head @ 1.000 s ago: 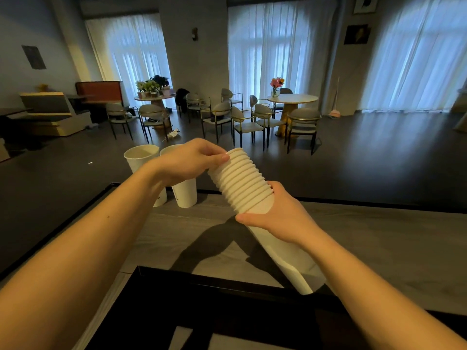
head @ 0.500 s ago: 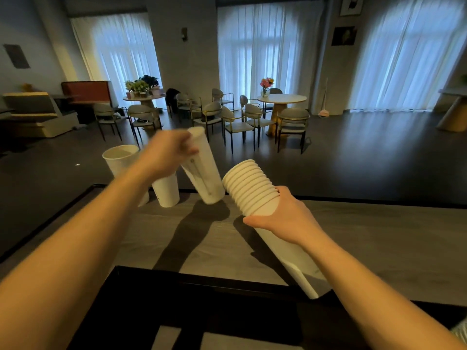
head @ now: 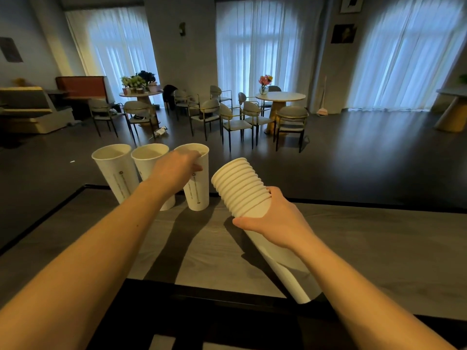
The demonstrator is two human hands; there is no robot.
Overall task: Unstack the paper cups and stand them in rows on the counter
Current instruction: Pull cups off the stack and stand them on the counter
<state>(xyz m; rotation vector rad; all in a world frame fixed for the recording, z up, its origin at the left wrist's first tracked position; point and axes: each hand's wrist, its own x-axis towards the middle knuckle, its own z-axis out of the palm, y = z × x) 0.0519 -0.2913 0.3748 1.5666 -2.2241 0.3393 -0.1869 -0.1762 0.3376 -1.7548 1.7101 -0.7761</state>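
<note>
Three tall white paper cups stand upright in a row near the far left edge of the grey counter (head: 379, 248). The leftmost cup (head: 115, 170) and the middle cup (head: 149, 157) stand free. My left hand (head: 174, 170) grips the third cup (head: 198, 190) near its rim; its base sits on or just above the counter. My right hand (head: 275, 221) holds a tilted stack of nested white cups (head: 240, 188), rims pointing up and left, its lower end (head: 300, 286) near the counter's front edge.
A black border runs round the counter, with a dark ledge (head: 214, 311) along its near side. Beyond the counter lies a dark floor with round tables (head: 280, 97) and several chairs (head: 235, 122), curtained windows behind.
My left hand pulled one cup off the stack, carried it left and set it upright beside the two standing cups. My right hand kept holding the stack, which is one cup shorter.
</note>
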